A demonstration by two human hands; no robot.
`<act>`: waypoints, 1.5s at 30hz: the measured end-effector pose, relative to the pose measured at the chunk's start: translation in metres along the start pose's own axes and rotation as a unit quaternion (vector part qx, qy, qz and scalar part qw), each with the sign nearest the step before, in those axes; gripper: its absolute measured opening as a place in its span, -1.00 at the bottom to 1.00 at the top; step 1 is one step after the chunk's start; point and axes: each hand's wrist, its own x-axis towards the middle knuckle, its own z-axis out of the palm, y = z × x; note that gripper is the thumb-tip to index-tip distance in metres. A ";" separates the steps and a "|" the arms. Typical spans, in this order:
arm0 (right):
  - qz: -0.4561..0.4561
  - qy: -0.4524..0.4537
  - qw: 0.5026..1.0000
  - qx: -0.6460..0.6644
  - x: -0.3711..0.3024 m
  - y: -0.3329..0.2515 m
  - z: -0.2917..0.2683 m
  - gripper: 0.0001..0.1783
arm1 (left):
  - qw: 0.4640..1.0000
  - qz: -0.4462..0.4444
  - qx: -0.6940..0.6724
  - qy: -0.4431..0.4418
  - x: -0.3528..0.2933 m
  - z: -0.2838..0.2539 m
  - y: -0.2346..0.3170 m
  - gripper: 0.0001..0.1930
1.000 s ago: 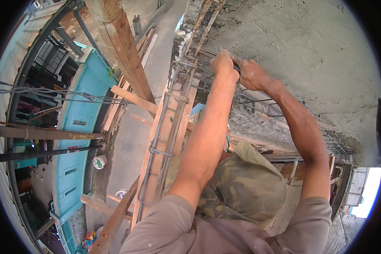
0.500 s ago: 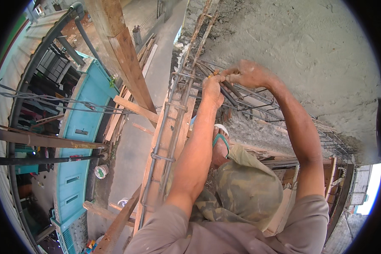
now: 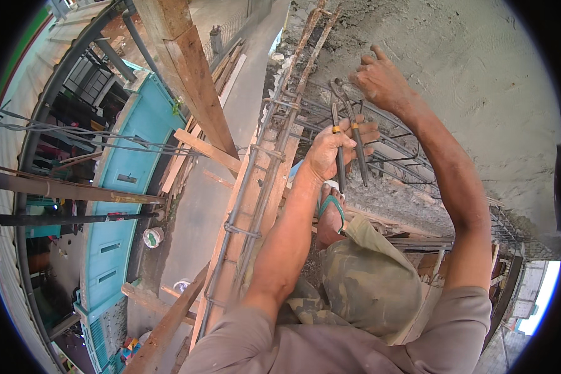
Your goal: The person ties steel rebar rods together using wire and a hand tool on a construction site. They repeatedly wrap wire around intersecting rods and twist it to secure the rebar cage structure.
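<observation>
A pair of pincers (image 3: 336, 129) with dark handles and yellow bands lies across my left hand (image 3: 333, 149). My thumb presses on one handle while the fingers stretch out behind the tool. The jaws point away from me and the handles are spread a little. Beneath the hand runs a cage of steel reinforcing bars (image 3: 405, 163). My right hand (image 3: 383, 81) is raised to the right of the jaws, apart from them, over the grey concrete. Its index finger sticks out and the other fingers are partly bent; nothing shows in it.
Another bar cage (image 3: 234, 229) runs along a wooden formwork board at the slab's left edge, above a drop to the street. Wet-looking concrete (image 3: 480, 81) spreads at the far right. A timber post (image 3: 190, 68) and cables (image 3: 93, 138) stand left. My sandalled foot (image 3: 331, 215) is below.
My right hand has left the pincers and moved up and away. My left hand has turned to show the pincers lying in it, with their jaws pointing away.
</observation>
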 end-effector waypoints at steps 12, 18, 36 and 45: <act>0.322 0.198 0.912 0.163 -0.155 -0.050 0.031 -0.89 | 0.976 -0.156 0.132 -0.078 -0.009 0.043 -0.020 -0.38; 0.425 0.236 0.843 0.231 -0.188 -0.061 0.056 -0.80 | 0.896 -0.169 0.408 0.053 -0.028 0.012 -0.042 -0.48; 0.545 0.400 0.508 0.534 -0.240 -0.064 0.068 -0.71 | 0.435 0.021 0.898 0.056 0.135 0.059 -0.110 -0.47; 0.550 0.357 0.542 0.526 -0.219 -0.086 0.063 -0.71 | 0.568 0.102 0.816 0.031 0.100 0.057 -0.078 -0.36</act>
